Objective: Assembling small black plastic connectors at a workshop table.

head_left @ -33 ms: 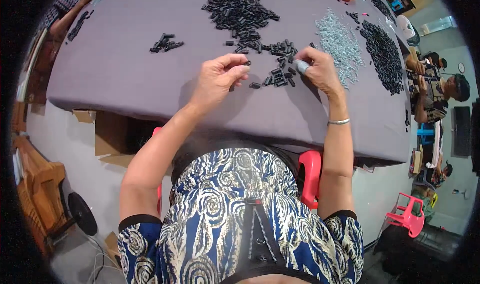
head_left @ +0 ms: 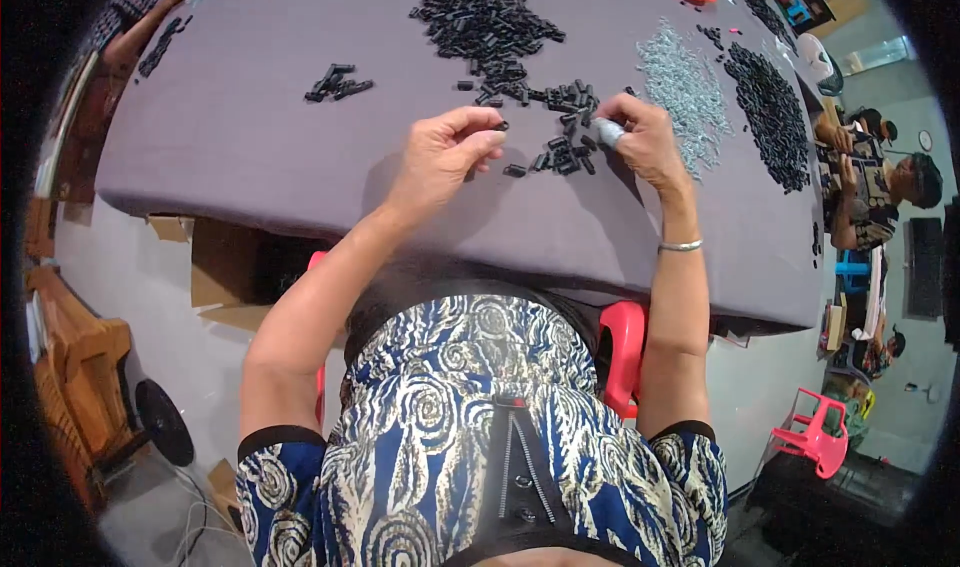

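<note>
With the left hand (head_left: 440, 157) pinching one small black plastic piece (head_left: 499, 125) at its fingertips above the grey tablecloth (head_left: 250, 137), the right hand (head_left: 640, 142) – fingers curled on the small black pile (head_left: 565, 152) – should feed pieces singly, aligned, I judge.

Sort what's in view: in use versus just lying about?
In use: left hand pinching a small black part; right hand, one finger taped, at the small black parts cluster.

Lying about: big black pile, silvery pile, far-right black pile, small group.
</note>
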`<control>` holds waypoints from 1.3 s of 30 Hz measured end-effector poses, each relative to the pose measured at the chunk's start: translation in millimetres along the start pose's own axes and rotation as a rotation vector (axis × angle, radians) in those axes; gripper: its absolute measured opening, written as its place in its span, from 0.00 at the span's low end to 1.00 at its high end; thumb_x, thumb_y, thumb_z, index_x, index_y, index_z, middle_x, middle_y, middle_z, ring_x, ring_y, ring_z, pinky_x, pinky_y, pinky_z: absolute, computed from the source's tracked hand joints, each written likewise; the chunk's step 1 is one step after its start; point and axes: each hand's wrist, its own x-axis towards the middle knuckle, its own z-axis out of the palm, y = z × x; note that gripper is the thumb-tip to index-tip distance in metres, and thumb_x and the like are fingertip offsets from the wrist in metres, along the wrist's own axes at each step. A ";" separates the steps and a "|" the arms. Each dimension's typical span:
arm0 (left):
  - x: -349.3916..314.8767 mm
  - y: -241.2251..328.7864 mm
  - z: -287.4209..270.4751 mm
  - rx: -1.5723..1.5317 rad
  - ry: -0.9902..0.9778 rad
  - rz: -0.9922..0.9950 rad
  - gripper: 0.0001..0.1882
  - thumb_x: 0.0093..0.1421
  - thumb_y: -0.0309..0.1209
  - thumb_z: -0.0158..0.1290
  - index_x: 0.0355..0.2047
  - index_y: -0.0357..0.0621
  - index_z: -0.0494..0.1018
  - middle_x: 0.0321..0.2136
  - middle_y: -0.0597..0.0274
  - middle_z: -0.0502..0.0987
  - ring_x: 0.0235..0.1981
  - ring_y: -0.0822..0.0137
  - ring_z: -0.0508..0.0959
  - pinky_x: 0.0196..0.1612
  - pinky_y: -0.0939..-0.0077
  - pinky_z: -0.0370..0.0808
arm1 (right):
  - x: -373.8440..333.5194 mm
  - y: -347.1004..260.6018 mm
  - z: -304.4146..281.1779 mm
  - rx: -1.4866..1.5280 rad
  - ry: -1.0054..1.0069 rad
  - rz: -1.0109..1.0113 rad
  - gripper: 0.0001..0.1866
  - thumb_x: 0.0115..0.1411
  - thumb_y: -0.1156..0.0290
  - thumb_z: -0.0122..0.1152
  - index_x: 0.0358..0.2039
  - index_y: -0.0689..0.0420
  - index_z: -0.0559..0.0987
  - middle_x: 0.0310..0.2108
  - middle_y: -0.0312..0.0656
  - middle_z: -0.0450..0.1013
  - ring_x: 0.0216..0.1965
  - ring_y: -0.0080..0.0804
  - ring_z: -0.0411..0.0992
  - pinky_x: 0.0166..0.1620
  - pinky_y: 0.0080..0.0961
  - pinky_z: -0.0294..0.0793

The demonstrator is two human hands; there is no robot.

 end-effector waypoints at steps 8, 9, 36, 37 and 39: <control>1.4 -8.1 -3.4 0.019 -0.012 0.062 0.10 0.58 0.26 0.54 0.40 0.37 0.76 0.26 0.66 0.77 0.26 0.79 0.74 0.30 0.85 0.73 | 10.1 -54.6 41.6 0.445 -0.215 -0.189 0.04 0.56 0.75 0.60 0.31 0.60 0.75 0.23 0.29 0.69 0.24 0.13 0.67 0.25 0.14 0.69; 1.6 -8.6 -4.2 0.045 -0.029 0.113 0.10 0.58 0.26 0.54 0.41 0.37 0.76 0.27 0.66 0.77 0.26 0.79 0.74 0.30 0.85 0.73 | 11.7 -61.7 41.4 0.448 -0.238 -0.141 0.04 0.56 0.75 0.60 0.31 0.60 0.74 0.24 0.29 0.69 0.24 0.14 0.67 0.25 0.15 0.69; 0.2 -2.6 -8.3 0.067 -0.065 0.091 0.09 0.58 0.24 0.53 0.39 0.36 0.76 0.27 0.67 0.76 0.28 0.78 0.74 0.33 0.84 0.73 | 15.5 -65.8 51.9 0.946 -0.519 0.273 0.06 0.59 0.68 0.58 0.31 0.54 0.71 0.23 0.28 0.66 0.22 0.11 0.64 0.18 0.08 0.64; -0.1 -3.0 -7.3 0.067 -0.067 0.086 0.09 0.58 0.24 0.53 0.39 0.36 0.76 0.27 0.67 0.76 0.28 0.78 0.74 0.33 0.84 0.73 | 13.6 -65.6 50.2 0.950 -0.517 0.278 0.06 0.59 0.68 0.58 0.31 0.54 0.71 0.23 0.28 0.66 0.22 0.11 0.64 0.18 0.08 0.64; 1.0 -3.6 -5.8 -0.010 -0.038 0.092 0.09 0.58 0.23 0.54 0.39 0.35 0.76 0.27 0.65 0.76 0.28 0.78 0.74 0.32 0.84 0.73 | 10.8 -65.7 44.7 0.914 -0.483 0.202 0.05 0.59 0.69 0.57 0.32 0.54 0.72 0.22 0.28 0.66 0.21 0.11 0.64 0.18 0.08 0.64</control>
